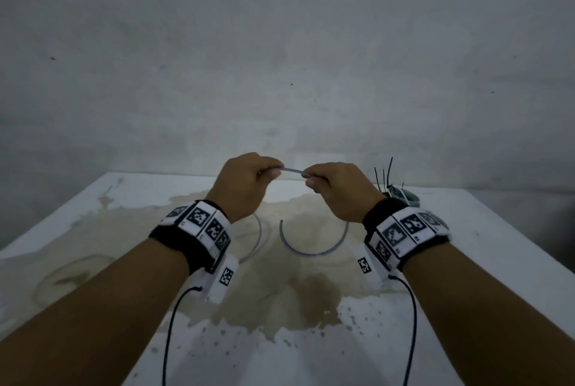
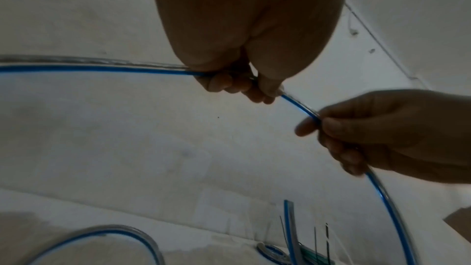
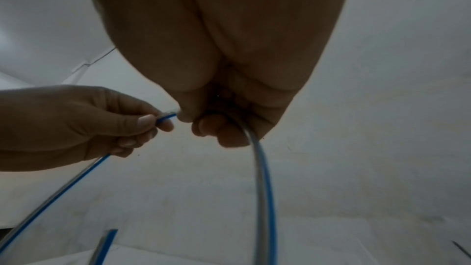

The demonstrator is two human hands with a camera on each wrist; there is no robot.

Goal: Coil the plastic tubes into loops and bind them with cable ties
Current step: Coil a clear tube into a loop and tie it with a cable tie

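1. Forearms and banded wrists fill the near foreground; beyond them both hands are raised above the stained tabletop [image 1: 93,217].
2. Left hand [image 1: 245,183] pinches the clear, blue-striped plastic tube [image 1: 292,171], fingers [image 2: 229,84] curled round it.
3. Right hand [image 1: 339,189] pinches the same tube a little further along, fingers [image 3: 211,126] closed on it; a short span bridges the two hands.
4. Below, the tube hangs in arcs [image 1: 311,250] towards the tabletop, not yet a closed loop.
5. Black cable ties [image 1: 385,177] stand at the far right beside what looks like an already coiled tube.
6. Risk: springy tubing may slip from a pinch and uncoil, or kink if bent tightly.
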